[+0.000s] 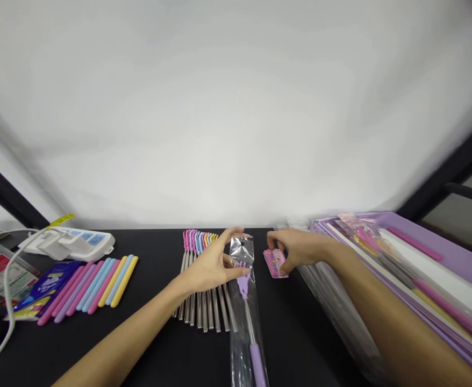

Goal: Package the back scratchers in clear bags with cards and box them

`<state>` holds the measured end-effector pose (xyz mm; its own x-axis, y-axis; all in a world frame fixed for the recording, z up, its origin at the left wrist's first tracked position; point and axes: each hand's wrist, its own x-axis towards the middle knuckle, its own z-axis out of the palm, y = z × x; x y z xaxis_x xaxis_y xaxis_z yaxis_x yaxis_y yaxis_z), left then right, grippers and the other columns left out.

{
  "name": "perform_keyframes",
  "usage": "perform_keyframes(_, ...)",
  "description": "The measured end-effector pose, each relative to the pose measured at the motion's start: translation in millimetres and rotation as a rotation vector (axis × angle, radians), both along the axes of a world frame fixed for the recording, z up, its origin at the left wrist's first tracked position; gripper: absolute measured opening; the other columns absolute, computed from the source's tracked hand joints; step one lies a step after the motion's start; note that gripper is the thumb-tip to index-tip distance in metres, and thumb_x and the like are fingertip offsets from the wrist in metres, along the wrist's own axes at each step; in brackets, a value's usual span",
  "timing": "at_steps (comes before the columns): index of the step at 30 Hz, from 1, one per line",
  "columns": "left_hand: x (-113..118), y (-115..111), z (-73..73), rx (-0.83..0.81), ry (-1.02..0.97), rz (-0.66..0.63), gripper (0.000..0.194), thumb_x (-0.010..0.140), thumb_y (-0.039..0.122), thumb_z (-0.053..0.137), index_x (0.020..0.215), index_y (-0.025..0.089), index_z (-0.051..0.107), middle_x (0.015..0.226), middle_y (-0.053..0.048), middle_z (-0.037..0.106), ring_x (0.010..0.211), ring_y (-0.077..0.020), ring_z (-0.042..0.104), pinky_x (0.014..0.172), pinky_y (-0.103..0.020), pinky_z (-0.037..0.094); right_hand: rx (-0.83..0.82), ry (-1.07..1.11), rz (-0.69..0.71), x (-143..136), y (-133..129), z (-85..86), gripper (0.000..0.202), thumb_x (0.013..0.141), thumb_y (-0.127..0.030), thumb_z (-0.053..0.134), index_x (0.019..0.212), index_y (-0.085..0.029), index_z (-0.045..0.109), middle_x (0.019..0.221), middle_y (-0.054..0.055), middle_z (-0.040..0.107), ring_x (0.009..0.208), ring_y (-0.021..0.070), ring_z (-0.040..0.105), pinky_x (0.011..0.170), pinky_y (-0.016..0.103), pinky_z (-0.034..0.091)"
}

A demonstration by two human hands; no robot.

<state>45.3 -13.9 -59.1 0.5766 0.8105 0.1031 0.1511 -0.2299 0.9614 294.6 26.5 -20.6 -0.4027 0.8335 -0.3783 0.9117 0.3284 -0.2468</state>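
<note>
A clear plastic bag (pixel 240 333) lies on the black table with a purple back scratcher (pixel 254 344) inside, its hand-shaped end up near the bag's top. My left hand (pixel 212 263) is closed on the upper part of this bag, thumb across the front and fingers curled behind the edge. To the right, my right hand (pixel 300 248) pinches at a small stack of pink printed cards (pixel 274 262). Partly behind my left hand lies a row of metal rods (pixel 206 312) with pink, blue and yellow hand-shaped ends.
Pink, purple, blue and yellow handle tubes (pixel 99 285) lie side by side on the left. Beyond them are a blue packet (pixel 54 282) and a white power strip (pixel 94 244) with a cable. Clear bags (pixel 333 290) and a purple bin (pixel 405 226) of packed scratchers stand right.
</note>
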Motion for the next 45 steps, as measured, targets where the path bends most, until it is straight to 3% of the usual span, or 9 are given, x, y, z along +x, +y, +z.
perform_keyframes(12,1.0,-2.3,1.1,-0.002,-0.002,0.002,0.073,0.076,0.023,0.071,0.139,0.032,0.035,0.148,-0.014,0.038,0.062,-0.0075,0.061,0.051,-0.025,0.049,-0.018,0.115,0.032,1.0,2.3,-1.4,0.042,0.057,-0.041,0.08,0.081,-0.021,0.052,0.082,0.001,0.058,0.073,0.0181,0.054,0.06,0.027,0.037)
perform_keyframes(17,1.5,-1.7,-1.1,-0.005,0.001,-0.001,0.073,0.076,0.025,0.072,0.139,0.033,0.035,0.149,-0.013,0.038,0.063,-0.008,0.061,0.053,-0.025,0.05,-0.011,0.042,-0.005,-0.8,0.6,1.4,0.059,0.047,-0.044,0.084,0.093,-0.02,0.057,0.087,0.002,0.06,0.076,0.0203,0.056,0.06,0.028,0.038)
perform_keyframes(22,1.3,-1.9,-1.7,-0.009,0.021,-0.002,0.072,0.077,0.025,0.072,0.138,0.035,0.034,0.15,-0.011,0.037,0.063,-0.0077,0.061,0.053,-0.025,0.048,-0.017,0.021,0.004,1.2,3.2,-4.5,0.057,0.044,-0.047,0.084,0.086,-0.021,0.057,0.082,0.0,0.057,0.071,0.0188,0.053,0.055,0.028,0.034)
perform_keyframes(28,1.9,-1.9,-1.1,-0.018,-0.007,-0.011,0.072,0.076,0.025,0.072,0.138,0.033,0.036,0.148,-0.012,0.038,0.059,-0.006,0.058,0.051,-0.024,0.046,-0.056,0.131,0.07,-2.4,-2.9,8.2,0.037,0.059,-0.046,0.078,0.066,-0.02,0.052,0.065,-0.003,0.052,0.063,0.015,0.048,0.054,0.027,0.03)
perform_keyframes(33,1.5,0.0,-2.7,-0.029,-0.037,-0.01,0.073,0.076,0.026,0.073,0.138,0.036,0.035,0.147,-0.012,0.039,0.057,-0.0039,0.057,0.052,-0.024,0.046,-0.252,0.509,0.11,-9.5,-18.3,32.0,0.024,0.075,-0.041,0.068,0.083,-0.019,0.06,0.081,0.002,0.068,0.076,0.0177,0.061,0.067,0.027,0.043)
perform_keyframes(36,1.2,0.1,-2.6,-0.031,-0.047,-0.015,0.074,0.077,0.025,0.073,0.139,0.037,0.034,0.144,-0.011,0.04,0.057,-0.0031,0.055,0.052,-0.024,0.045,-0.123,0.579,0.078,-15.1,-20.8,34.6,0.023,0.079,-0.04,0.064,0.085,-0.018,0.064,0.075,0.001,0.064,0.069,0.016,0.057,0.062,0.027,0.042)
perform_keyframes(40,1.3,-0.9,-0.8,-0.043,-0.027,-0.01,0.079,0.077,0.025,0.073,0.142,0.037,0.031,0.135,-0.01,0.049,0.057,-0.0041,0.054,0.05,-0.023,0.044,0.025,0.635,-0.016,-24.3,-18.8,28.4,0.026,0.074,-0.041,0.069,0.076,-0.017,0.062,0.063,-0.002,0.055,0.061,0.0135,0.049,0.054,0.025,0.035)
perform_keyframes(45,1.4,-0.8,-1.8,-0.033,-0.021,0.002,0.084,0.076,0.024,0.074,0.145,0.038,0.028,0.139,-0.013,0.045,0.064,-0.0074,0.058,0.055,-0.025,0.049,0.266,0.471,0.014,-33.0,-20.1,28.2,0.024,0.083,-0.039,0.06,0.075,-0.018,0.065,0.062,0.0,0.054,0.059,0.0135,0.046,0.053,0.026,0.03)
